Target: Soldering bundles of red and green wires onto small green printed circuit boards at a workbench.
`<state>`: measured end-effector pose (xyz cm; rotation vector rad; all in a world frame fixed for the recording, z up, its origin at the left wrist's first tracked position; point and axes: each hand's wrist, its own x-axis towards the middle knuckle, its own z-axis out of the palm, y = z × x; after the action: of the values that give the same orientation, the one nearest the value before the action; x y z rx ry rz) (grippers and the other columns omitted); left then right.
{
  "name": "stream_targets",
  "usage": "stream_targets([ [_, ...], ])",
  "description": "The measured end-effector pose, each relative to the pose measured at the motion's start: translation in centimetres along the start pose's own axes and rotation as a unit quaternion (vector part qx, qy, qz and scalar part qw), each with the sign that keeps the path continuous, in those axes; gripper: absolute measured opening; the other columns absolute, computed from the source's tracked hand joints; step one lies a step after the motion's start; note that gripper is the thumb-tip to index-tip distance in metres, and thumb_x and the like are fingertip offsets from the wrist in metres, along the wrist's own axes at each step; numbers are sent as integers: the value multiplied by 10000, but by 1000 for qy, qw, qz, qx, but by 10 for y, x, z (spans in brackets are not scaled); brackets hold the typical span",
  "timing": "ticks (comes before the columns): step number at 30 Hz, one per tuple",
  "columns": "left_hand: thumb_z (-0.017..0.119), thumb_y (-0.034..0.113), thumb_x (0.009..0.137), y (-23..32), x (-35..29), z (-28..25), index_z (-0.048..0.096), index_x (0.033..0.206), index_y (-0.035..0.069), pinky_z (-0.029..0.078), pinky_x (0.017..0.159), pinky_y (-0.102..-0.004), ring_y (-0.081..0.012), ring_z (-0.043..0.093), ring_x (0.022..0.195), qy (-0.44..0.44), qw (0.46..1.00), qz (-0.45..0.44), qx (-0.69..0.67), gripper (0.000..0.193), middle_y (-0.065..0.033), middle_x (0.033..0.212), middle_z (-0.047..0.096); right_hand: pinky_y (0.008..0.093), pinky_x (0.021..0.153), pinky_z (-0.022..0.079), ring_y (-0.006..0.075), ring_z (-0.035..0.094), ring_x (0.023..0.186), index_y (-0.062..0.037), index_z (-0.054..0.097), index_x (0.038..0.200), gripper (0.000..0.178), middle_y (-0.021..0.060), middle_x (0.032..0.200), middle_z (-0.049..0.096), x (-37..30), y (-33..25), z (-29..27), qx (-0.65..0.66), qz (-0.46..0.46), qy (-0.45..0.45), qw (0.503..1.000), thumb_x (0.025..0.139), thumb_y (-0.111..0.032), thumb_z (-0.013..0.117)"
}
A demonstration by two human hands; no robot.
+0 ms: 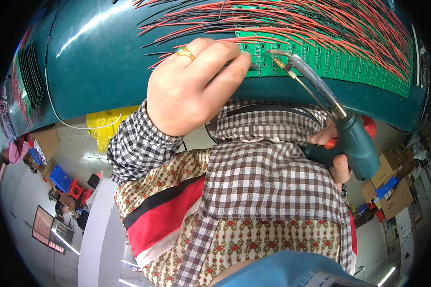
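At the green circuit board's [268,70] left end, the left hand [191,88] curls – any pinched wire is hidden – while the right hand [341,167] grasps a soldering gun [360,143], tip over the board; slipping leftward could burn skin or scorch wires [191,22].

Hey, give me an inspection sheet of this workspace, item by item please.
Surface: green tabletop, glossy, glare at upper left.
Job's things: green circuit boards side by side, red and black wires over them; what look like more boards at far left.
Clutter: yellow plastic below the table's edge.
Left hand: fingers bent at the boards; grip hidden.
Right hand: holding a soldering gun, tip over the boards.
Cables: white cable looping past the edge.
Surroundings: cardboard boxes, blue crate.
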<state>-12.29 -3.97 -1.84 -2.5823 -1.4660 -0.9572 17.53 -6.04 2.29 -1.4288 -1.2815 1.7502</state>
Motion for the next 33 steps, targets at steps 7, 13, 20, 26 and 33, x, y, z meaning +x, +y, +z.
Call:
stream_targets([
  [7,626,41,630,0,-2,-4,634,920,31,516,608,-287,-193,607,763,-9,1000,-15,-21,290,-61,883,580,411,800,528,278,608,875,135,409,1227,842,161,948,575,0,7,-7,36,-21,4,999,803,-568,593],
  [13,606,55,648,13,17,-16,632,986,21,511,648,-302,-222,592,795,8,999,-30,-39,341,-70,918,575,405,791,553,312,633,909,111,389,1275,831,180,1011,587,4,14,-15,92,-38,18,995,783,-501,662],
  [20,637,-46,597,17,4,0,683,986,13,489,626,-297,-203,591,731,-21,997,-77,-14,397,-66,868,597,400,800,546,293,630,920,87,432,1234,782,179,1005,590,3,11,-17,106,-21,-2,994,766,-479,702],
  [26,640,-51,565,15,1,0,680,957,3,489,622,-287,-197,599,740,-1,998,-60,6,398,-65,852,610,377,723,540,260,606,796,133,370,1276,850,155,906,573,3,1,-4,52,-24,34,998,785,-505,644],
  [33,640,-63,574,12,5,-1,667,934,-9,472,606,-290,-203,601,714,-11,998,-52,-33,366,-75,843,601,377,738,530,252,585,804,132,454,1129,710,166,890,551,1,4,-10,36,-37,-11,999,816,-485,612],
])
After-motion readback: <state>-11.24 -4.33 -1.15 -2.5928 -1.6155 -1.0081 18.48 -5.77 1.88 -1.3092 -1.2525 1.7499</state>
